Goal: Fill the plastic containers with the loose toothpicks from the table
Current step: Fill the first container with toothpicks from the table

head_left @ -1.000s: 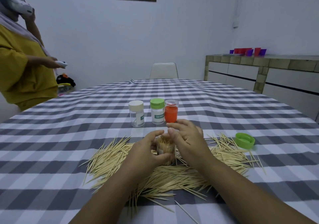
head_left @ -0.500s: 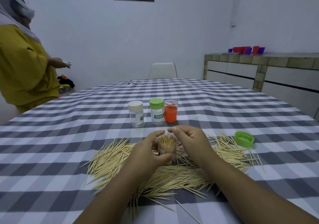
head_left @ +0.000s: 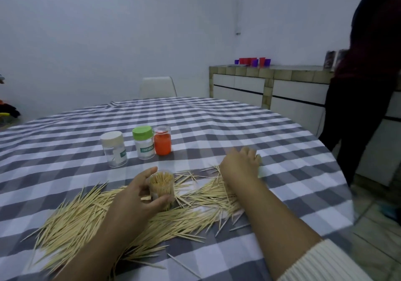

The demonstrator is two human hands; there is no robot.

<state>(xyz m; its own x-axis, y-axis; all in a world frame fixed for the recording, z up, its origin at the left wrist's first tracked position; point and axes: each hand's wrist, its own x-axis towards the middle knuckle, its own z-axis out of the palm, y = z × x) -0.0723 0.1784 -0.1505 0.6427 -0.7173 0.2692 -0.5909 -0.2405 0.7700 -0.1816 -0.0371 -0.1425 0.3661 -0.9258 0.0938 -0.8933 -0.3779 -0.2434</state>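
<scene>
Centre of the frame, and a clear plastic container (head_left: 161, 185) is gripped upright by the left hand (head_left: 138, 196), thumb wrapped across the front, fingers curled round the back, clamped firmly on it. It is packed with toothpicks standing on end, tips showing at the open top, and it is set down among the loose toothpicks (head_left: 91, 213), which are spread in a wide heap from the lower left of the frame across to the right of centre on the checked tablecloth (head_left: 238, 129).

Over to the right of centre, the right hand (head_left: 240, 161) is laid palm down at the far edge of the heap, knuckles up, fingers bent forward onto the cloth. Whether anything is pinched under those fingers cannot be told; the fingertips are hidden behind the hand itself. A cream ribbed sleeve (head_left: 321, 261) is seen at the lower right corner.

Above centre, three more containers are lined up in a row, well apart from the heap: a white-lidded container (head_left: 114, 148) on the left, a green-lidded container (head_left: 143, 142) just beside it, and an orange container (head_left: 162, 140) touching or nearly touching that one on the right. All three are upright and capped.

At the right edge of the frame, a person in dark clothes (head_left: 364, 85) is seen standing by the tiled counter (head_left: 271, 72).
</scene>
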